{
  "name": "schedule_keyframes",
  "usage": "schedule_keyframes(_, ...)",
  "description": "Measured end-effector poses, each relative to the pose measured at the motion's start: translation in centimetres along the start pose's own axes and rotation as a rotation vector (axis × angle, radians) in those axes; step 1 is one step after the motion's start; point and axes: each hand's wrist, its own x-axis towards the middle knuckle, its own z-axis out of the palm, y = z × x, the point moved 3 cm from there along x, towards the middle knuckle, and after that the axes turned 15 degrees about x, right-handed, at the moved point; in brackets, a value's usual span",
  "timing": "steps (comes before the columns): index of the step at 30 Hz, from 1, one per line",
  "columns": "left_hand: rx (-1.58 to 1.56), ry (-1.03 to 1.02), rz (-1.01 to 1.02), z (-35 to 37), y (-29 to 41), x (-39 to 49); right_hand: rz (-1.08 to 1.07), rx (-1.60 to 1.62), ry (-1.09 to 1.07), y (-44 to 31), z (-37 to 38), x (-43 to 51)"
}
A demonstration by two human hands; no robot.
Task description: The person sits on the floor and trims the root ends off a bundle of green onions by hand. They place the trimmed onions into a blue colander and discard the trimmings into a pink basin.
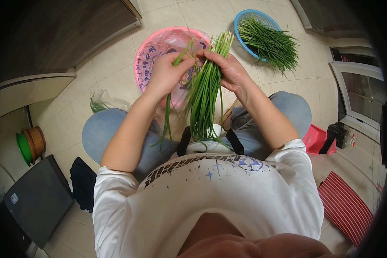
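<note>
My right hand (229,69) grips a thick bunch of green garlic chives (206,93), white stem ends up and leaves hanging down toward my lap. Beside it, my left hand (172,69) pinches a few loose chive stalks (167,119) that trail down over my left knee. The two hands almost meet at the left side of the bunch. Below them stands a pink plastic basket (140,61) lined with a clear plastic bag that bears writing. What lies at its bottom is mostly hidden by my hands.
A blue plastic basket (238,34) on the tiled floor holds a heap of chives (267,42). A plastic bag (114,100) with some greens lies by my left knee. A pink dustpan (314,140) and a red striped mat (345,206) are at the right. Dark cabinets (61,29) stand at upper left.
</note>
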Motion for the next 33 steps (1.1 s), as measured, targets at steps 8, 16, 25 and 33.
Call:
schedule_keyframes(8, -0.050, -0.065, -0.030, 0.5, -0.3, 0.1, 0.043, -0.017, -0.089, 0.5, 0.8, -0.6)
schedule_keyframes(16, -0.136, 0.145, 0.012, -1.0, 0.0, 0.4, -0.050, 0.111, 0.053, -0.6, -0.4, 0.1)
schedule_keyframes(25, -0.408, 0.195, 0.060, -7.1, 0.5, 0.5, 0.010, 0.127, 0.157, -1.0, -2.2, 0.4)
schedule_keyframes(33, -0.482, 0.021, -0.017, -2.9, 0.3, 0.5, -0.012, -0.089, 0.044, -0.6, 0.4, -0.4)
